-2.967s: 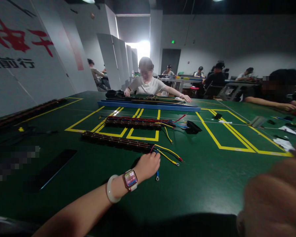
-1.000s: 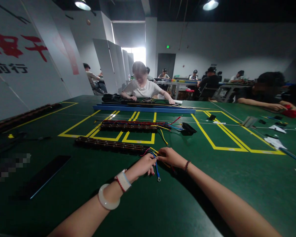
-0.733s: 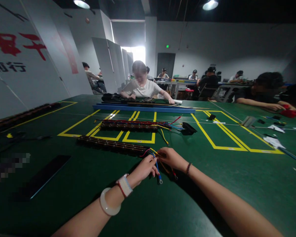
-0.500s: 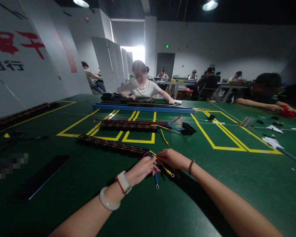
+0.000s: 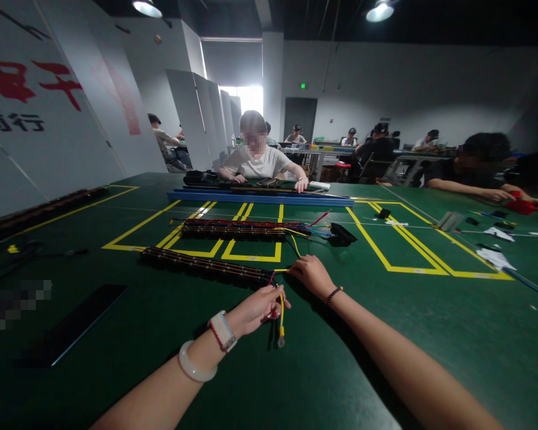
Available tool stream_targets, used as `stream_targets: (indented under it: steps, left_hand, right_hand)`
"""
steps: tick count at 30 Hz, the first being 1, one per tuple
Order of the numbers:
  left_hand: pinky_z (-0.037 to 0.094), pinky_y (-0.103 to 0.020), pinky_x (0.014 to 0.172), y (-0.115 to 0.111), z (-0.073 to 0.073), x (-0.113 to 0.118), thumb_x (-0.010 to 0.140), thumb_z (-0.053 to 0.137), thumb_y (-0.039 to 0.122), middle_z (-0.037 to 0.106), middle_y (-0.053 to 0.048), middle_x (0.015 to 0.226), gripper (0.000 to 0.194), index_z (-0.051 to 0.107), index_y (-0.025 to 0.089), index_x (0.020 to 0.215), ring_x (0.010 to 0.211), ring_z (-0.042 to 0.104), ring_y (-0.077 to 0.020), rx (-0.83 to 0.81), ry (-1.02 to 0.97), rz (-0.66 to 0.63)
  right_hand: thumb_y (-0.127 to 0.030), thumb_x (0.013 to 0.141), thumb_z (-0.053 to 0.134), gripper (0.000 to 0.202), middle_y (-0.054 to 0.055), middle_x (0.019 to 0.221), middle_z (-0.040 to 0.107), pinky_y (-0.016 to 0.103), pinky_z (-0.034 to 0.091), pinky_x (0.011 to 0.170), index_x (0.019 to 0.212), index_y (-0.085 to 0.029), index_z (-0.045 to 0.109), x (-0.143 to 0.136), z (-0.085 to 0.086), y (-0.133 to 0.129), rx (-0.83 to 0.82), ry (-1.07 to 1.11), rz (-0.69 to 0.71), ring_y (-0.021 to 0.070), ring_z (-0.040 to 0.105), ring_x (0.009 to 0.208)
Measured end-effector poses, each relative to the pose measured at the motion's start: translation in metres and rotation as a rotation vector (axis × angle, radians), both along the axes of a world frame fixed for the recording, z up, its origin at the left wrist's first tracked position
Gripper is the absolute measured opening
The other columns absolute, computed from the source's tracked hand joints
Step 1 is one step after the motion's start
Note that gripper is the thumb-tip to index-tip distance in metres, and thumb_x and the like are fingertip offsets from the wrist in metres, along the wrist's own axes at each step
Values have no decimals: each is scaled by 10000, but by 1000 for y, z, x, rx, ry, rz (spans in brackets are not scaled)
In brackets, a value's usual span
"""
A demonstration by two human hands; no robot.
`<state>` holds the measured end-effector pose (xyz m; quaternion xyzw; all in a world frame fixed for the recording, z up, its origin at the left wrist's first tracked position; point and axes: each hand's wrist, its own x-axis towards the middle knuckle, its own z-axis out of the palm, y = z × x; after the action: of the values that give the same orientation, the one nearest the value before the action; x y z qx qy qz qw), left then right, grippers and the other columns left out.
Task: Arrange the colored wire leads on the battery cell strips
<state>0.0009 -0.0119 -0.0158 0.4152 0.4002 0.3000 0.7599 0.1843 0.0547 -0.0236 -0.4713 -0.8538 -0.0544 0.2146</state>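
Note:
A long black wire harness (image 5: 206,263) lies slantwise before me, thin copper-coloured lines along its top. Loose wires come out of its right end. My left hand (image 5: 260,307), wearing a watch and a pale bangle, is closed around some of these wires. A yellow-green wire (image 5: 282,310) with a ring terminal (image 5: 281,341) hangs down from its fingertips. To the right, my right hand (image 5: 311,278) pinches a yellow wire (image 5: 283,270) stretched from the harness end. The fingers hide that wire's tip. Behind lies a second harness (image 5: 233,228) with red, blue and yellow leads and a black connector (image 5: 342,235).
A dark phone-like slab (image 5: 87,319) lies at left. Blue trunking (image 5: 260,198) crosses the far side, where a co-worker (image 5: 262,152) sits. Yellow tape outlines (image 5: 412,270) mark the green table. Paper scraps (image 5: 495,258) and a blue rod lie at right, near another person's arms.
My right hand has moved slightly up and away from my left, drawing the yellow wire straight. The yellow-green wire now hangs from my left hand; the blue lug there is no longer plainly visible.

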Motion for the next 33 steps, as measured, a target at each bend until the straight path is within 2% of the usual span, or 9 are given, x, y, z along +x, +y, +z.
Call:
stream_targets:
  steps: [4,7,9,15,18,21,24,29,33]
  left_hand:
    - [195,-162,381,0,-2,-2,849,452,391,573,2,653,230,384,173,814,380,384,-18,5,4,-14]
    - [121,-172,351,1,-5,-4,863,419,392,560,8,619,226,381,174,817,340,358,-16,22,28,-46]
    - [143,-168,351,2,-7,-4,871,396,381,563,2,624,212,374,175,824,349,391,-25,10,1,-48]
    - [194,-178,355,7,-14,-4,850,397,355,468,61,549,186,369,180,793,334,415,-46,-16,-121,-49]
    - [189,-186,360,8,-14,-6,845,338,359,481,34,530,220,402,161,775,353,440,-65,-38,-124,-98]
    - [235,-199,383,8,-9,-8,832,280,325,562,-48,592,263,443,131,764,388,459,-79,-76,-145,-122]
    - [280,-207,418,6,-5,-10,822,296,313,596,-91,641,267,474,116,784,432,475,-90,-91,-176,-109]
    - [318,-198,466,5,-8,-8,810,412,293,619,-91,704,185,479,124,844,492,512,-90,-32,-206,-81]
    - [308,-190,449,6,-12,-6,764,502,215,624,-44,682,137,449,149,872,454,507,-79,27,-84,-86]
  right_hand:
    - [-331,883,465,198,49,798,584,306,338,762,911,-206,617,3,2,-12,216,-83,104,168,487,784]
    - [-248,902,425,188,42,863,585,312,341,827,1006,-206,576,7,5,-22,340,-201,358,151,478,788]
    - [-203,907,404,201,38,896,586,308,343,855,1034,-203,559,7,7,-26,403,-272,503,142,480,808]
    - [-158,910,378,239,55,1018,591,312,359,872,1094,-180,528,4,11,-31,428,-348,670,134,498,852]
    - [-157,919,344,286,59,1057,589,318,365,870,1149,-204,508,5,14,-32,345,-349,673,142,505,894]
    - [-183,927,319,317,61,1040,595,325,370,856,1187,-246,491,5,14,-32,228,-323,670,149,511,909]
    - [-228,924,344,290,65,965,607,324,379,827,1155,-245,517,-2,11,-33,150,-181,628,154,520,865]
    - [-288,907,404,218,72,941,598,299,381,808,998,-189,575,-29,12,-34,80,243,400,155,515,890]
    - [-325,890,448,207,48,869,611,302,361,808,869,-185,599,-55,21,-31,26,342,245,160,509,864]
